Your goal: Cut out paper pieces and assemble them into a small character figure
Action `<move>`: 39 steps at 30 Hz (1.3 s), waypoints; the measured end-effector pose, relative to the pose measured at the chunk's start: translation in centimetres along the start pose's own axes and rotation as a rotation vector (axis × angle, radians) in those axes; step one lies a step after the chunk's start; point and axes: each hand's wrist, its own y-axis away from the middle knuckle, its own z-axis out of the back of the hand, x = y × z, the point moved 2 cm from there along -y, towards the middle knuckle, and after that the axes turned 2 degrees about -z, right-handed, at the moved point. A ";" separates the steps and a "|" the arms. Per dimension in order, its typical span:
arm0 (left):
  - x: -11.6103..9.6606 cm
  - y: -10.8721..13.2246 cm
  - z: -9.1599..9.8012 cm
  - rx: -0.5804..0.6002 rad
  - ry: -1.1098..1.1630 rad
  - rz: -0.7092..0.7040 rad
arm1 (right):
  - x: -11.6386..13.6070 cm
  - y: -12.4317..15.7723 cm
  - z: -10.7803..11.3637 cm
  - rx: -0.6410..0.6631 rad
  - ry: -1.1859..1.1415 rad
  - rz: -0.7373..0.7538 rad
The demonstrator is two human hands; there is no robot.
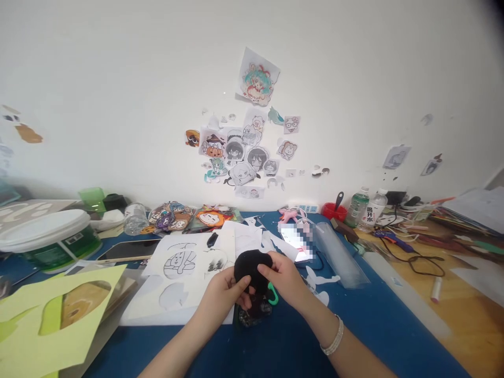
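Black piece (252, 262): matte, soft-looking, rounded along the far edge; plain dark face with little detail to read; material uncertain.
Place: between both hands, over the near middle of the blue-topped table (299, 346), just right of the white drawing sheets (157, 304).
Left hand (227, 289): fingers clamped on the left side of the black piece, thumb pressed to the near face.
Right hand (284, 275): fingers clamped on the right side, thumb across the near face; pale bracelet (334, 336) at the wrist.
Green hook (273, 298): curved, showing just below the black piece; joined or separate, cannot tell.
Dark shiny bundle (255, 311): under the hands, partly covered, contents unclear.
Hidden: back of the black piece and some fingertips behind it.
Blurred: pixel blocks over part of the lit phone (289, 236), farther and to the right.
Cut off: yellow sheet (79, 336) at near left; both forearms (185, 341) at the near edge.
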 end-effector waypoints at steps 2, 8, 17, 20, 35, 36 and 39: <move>0.1 0.0 0.1 0.000 0.004 0.011 | -0.1 -0.1 0.0 0.024 -0.033 -0.022; 0.5 -0.2 1.3 -0.026 -0.233 -0.031 | -1.3 -1.0 1.2 -0.090 0.021 -0.037; 0.2 0.9 -0.4 0.147 -1.180 -0.437 | -3.7 -2.3 3.3 -0.436 0.425 0.076; 1.1 0.8 -1.0 0.189 -1.166 -0.415 | -3.0 -2.1 3.2 -0.449 0.463 0.147; 1.4 -0.9 1.2 -0.082 -0.378 -0.165 | -0.5 0.0 0.2 0.284 0.109 0.033; 1.3 -0.9 1.2 -0.072 -0.343 -0.155 | -0.5 0.0 0.2 0.292 0.058 0.029; 1.3 -0.9 1.4 -0.060 -0.285 -0.137 | -0.5 -0.1 0.5 0.329 -0.035 0.025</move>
